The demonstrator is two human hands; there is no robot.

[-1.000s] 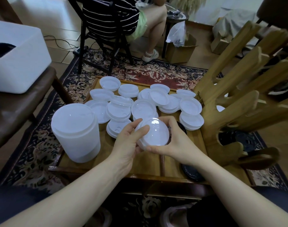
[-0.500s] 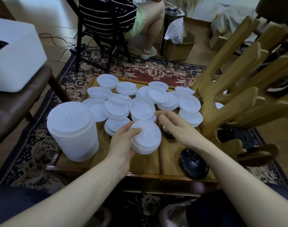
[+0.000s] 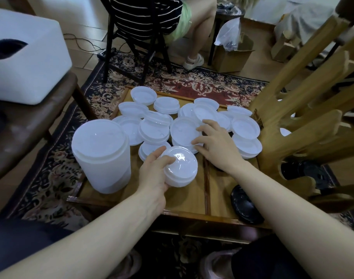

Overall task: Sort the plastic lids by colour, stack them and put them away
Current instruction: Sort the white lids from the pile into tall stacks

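While my left hand (image 3: 154, 174) grips a short stack of white lids (image 3: 181, 168) near the tray's (image 3: 188, 204) front edge, my right hand (image 3: 216, 143) rests spread-fingered on the loose white lids (image 3: 185, 130) mid-tray.

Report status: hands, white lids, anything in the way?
Left hand grips small white lid stack. Right hand open, fingers on a loose white lid. Tall white stack stands left; black lid apart, nothing blocking.

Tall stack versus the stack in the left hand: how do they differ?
The tall stack stands on the tray, untouched; the small stack is gripped by the left hand. The tall stack is far higher; the small stack is only a few lids. Both are white lids.
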